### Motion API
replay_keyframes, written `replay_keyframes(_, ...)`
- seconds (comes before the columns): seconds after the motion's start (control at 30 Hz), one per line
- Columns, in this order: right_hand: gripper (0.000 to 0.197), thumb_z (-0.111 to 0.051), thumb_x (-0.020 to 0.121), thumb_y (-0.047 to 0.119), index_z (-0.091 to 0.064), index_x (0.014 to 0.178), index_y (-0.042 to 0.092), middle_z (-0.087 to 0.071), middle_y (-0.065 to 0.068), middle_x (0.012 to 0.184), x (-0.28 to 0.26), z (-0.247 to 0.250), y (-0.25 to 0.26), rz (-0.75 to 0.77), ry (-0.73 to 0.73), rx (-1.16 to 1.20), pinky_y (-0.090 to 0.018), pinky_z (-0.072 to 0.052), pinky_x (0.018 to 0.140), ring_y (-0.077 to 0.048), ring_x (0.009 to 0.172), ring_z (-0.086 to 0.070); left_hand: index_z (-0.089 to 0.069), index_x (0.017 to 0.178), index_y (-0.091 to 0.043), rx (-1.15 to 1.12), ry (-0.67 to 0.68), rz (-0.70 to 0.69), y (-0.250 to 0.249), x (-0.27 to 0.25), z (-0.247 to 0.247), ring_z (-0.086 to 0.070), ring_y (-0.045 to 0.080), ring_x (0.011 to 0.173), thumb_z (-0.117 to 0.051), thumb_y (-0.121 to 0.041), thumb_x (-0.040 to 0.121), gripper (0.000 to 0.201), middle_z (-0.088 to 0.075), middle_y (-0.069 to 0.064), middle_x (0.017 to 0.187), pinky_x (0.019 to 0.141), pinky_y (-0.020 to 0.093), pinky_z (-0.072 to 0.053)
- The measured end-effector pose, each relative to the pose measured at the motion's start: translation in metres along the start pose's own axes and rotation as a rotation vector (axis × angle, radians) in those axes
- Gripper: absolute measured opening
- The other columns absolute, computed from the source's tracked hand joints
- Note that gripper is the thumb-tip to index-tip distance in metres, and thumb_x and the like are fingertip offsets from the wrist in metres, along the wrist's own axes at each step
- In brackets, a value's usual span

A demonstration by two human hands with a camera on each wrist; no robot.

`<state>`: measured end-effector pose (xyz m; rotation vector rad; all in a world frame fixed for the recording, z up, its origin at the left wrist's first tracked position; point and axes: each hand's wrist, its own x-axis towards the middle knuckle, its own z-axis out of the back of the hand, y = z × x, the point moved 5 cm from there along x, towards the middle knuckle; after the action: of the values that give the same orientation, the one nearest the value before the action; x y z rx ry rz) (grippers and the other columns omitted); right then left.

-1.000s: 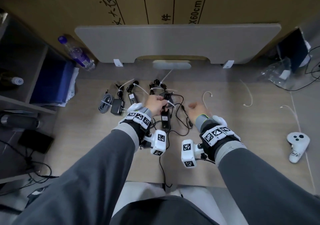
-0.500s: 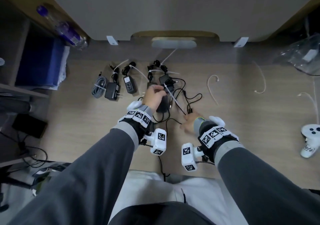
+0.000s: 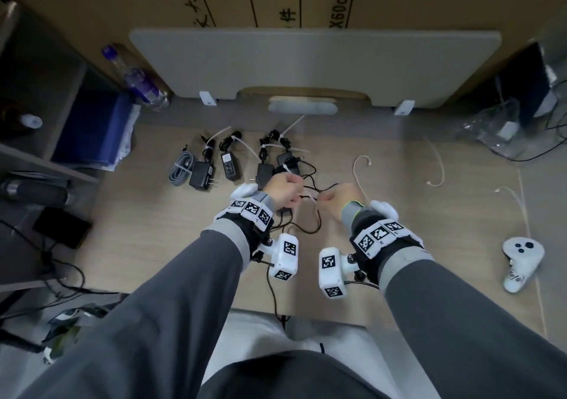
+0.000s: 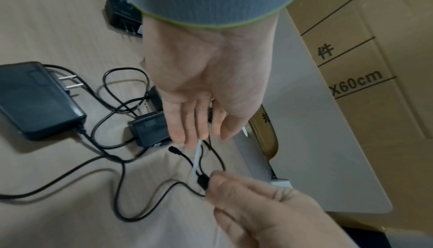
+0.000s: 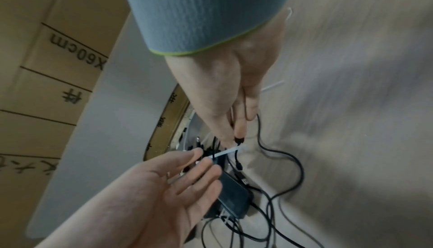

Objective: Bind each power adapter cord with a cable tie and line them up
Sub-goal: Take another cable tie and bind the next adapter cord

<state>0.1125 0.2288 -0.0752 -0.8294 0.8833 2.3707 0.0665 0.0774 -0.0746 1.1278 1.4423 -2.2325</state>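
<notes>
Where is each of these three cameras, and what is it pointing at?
Head: worn on the head, looking down at the desk; shows both sleeves, the left hand and the right hand.
Left wrist: on the left wrist, looking along the palm at a cable tie and loose cord; the right hand enters from below.
Right wrist: on the right wrist, looking along its fingers at the cord plug; the left hand enters from below.
Shared: both wrist views show the tie, a black adapter and the "X60cm" box.
</notes>
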Motion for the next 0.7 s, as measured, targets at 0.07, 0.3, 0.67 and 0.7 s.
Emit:
replay_keyframes(0.07, 0.011, -0.070, 0.084, 0.029, -0.077, 0.088, 0.021, -0.076, -0.002, 0.097, -0.005, 0.019, 0.009, 0.054, -0.069, 0.168, -0.032, -0.055, 0.086, -0.021, 0.094, -0.070, -0.053, 0.121, -0.017, -0.001, 0.028, -0.036, -0.014, -0.005, -0.004, -0.058, 0.019, 0.073, -0.045, 0.001, 0.092, 0.035, -0.057, 0.012, 0.092, 0.068, 0.032, -0.053)
replay_keyframes(0.3, 0.023, -0.068, 0.086, 0.006, -0.062, 0.106, 0.015, -0.069, -0.001, 0.077, -0.028, 0.066, 0.046, 0.335, -0.086, 0.529, -0.011, -0.043, 0.054, -0.014, 0.071, -0.059, -0.063, 0.089, -0.018, 0.140, -0.118, -0.174, -0.050, -0.012, 0.002, -0.054, 0.012, 0.058, -0.062, -0.010, 0.089, 0.008, -0.063, 0.002, 0.074, 0.052, 0.021, -0.040)
replay_keyframes(0.67, 0.017, -0.055, 0.094, 0.016, -0.062, 0.091, 0.030, -0.068, 0.001, 0.085, -0.008, 0.099, 0.063, 0.343, -0.301, 0.534, -0.034, -0.051, 0.080, -0.020, 0.079, -0.062, -0.054, 0.078, -0.012, -0.304, -0.137, -0.105, -0.075, -0.021, 0.029, -0.066, 0.024, 0.064, -0.045, -0.029, 0.101, 0.030, -0.068, 0.012, 0.077, 0.069, 0.031, -0.054)
replay_keyframes(0.7, 0.018, -0.055, 0.094, 0.014, -0.062, 0.088, 0.030, -0.070, 0.000, 0.085, -0.007, 0.096, 0.063, 0.342, -0.274, 0.510, -0.035, -0.052, 0.085, -0.022, 0.083, -0.064, -0.053, 0.081, -0.009, -0.376, -0.084, -0.101, -0.083, -0.024, 0.025, -0.068, 0.026, 0.065, -0.042, -0.027, 0.102, 0.029, -0.070, 0.014, 0.076, 0.070, 0.034, -0.057)
